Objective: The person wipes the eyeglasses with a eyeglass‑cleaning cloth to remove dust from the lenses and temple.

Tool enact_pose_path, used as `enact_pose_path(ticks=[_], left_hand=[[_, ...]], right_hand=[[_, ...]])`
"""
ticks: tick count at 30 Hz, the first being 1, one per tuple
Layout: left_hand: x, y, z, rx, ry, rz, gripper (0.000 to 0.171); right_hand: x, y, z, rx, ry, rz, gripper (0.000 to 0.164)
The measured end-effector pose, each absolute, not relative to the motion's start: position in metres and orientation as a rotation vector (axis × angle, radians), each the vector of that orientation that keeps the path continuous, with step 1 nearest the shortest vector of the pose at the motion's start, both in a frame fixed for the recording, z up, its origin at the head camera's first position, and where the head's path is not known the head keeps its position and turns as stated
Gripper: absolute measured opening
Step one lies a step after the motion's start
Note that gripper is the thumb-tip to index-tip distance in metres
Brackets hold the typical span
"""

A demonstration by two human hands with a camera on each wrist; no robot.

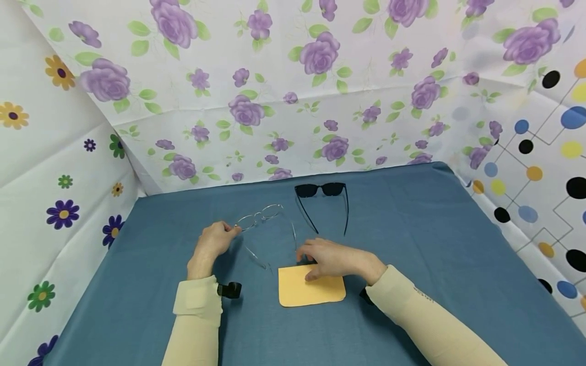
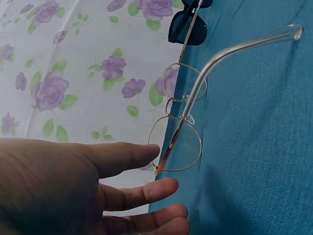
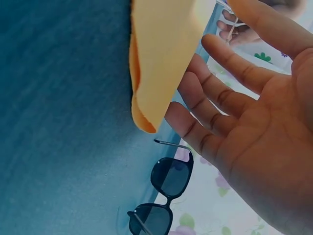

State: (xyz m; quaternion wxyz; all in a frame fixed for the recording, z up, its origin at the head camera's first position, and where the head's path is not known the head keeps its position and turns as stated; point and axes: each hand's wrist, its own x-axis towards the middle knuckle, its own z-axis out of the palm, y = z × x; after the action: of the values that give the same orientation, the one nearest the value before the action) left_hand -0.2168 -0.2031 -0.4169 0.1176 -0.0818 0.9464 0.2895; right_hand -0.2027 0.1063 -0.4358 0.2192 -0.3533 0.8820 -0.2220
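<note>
A pair of thin wire-rimmed eyeglasses (image 1: 263, 215) rests on the blue cloth, temples spread toward the person. My left hand (image 1: 215, 241) is at their left hinge. In the left wrist view, the thumb (image 2: 129, 159) and index fingertip are apart, with the hinge end right between them. A yellow folded cloth (image 1: 299, 292) with rounded corners lies in front of the glasses. My right hand (image 1: 331, 256) is over its far edge, thumb above the yellow surface. In the right wrist view its fingers (image 3: 220, 93) extend fairly straight, fingertips at the edge of the yellow cloth (image 3: 164, 54).
Black sunglasses (image 1: 320, 190) lie behind, right of the eyeglasses, with temples open toward the person. A blue cloth (image 1: 435, 244) covers the table. Purple-flowered fabric (image 1: 284, 101) stands along the back edge, with patterned fabric at both sides.
</note>
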Motion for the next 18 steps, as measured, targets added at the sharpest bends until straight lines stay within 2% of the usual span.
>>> enact_pose_path(ticks=[11, 18], left_hand=[[-0.2176, -0.2004, -0.4222, -0.245, 2.794, 0.868, 0.03], [-0.2204, -0.1986, -0.4238, -0.248, 2.818, 0.899, 0.029]], right_hand=[[-0.2027, 0.1053, -0.4406, -1.008, 2.474, -0.578, 0.019], [-0.2037, 0.1053, -0.4436, -0.959, 2.482, -0.574, 0.013]])
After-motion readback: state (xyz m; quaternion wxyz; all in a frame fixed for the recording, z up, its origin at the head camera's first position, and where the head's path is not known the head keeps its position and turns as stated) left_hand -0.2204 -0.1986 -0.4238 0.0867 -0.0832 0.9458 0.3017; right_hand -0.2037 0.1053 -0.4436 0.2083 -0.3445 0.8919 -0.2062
